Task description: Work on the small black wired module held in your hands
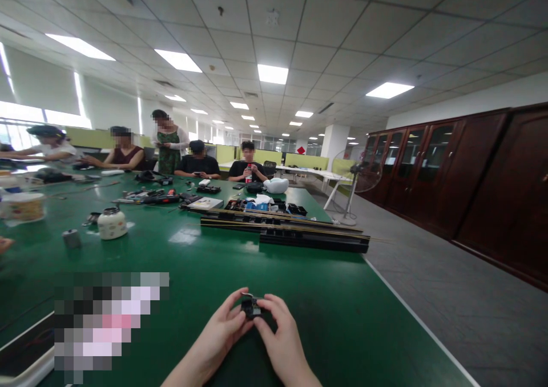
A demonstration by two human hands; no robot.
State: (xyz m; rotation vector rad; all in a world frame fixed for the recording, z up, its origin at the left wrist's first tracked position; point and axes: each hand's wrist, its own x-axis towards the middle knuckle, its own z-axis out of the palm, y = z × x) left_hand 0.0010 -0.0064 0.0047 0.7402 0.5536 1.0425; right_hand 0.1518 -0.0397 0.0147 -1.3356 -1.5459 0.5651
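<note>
My left hand (223, 328) and my right hand (280, 331) meet low over the green table (205, 261), near its front edge. Together they pinch a small black part (249, 306) between thumbs and fingertips. The part is tiny and partly hidden by my fingers, so its shape is unclear. Both hands have their fingers curled round it.
Long black rails (299, 234) lie across the table ahead. A white jar (112, 223), a small grey cylinder (71, 238) and a bowl (23, 206) stand at the left. Several people sit or stand at the far end. A fan (363, 176) and wooden cabinets (471, 170) are on the right.
</note>
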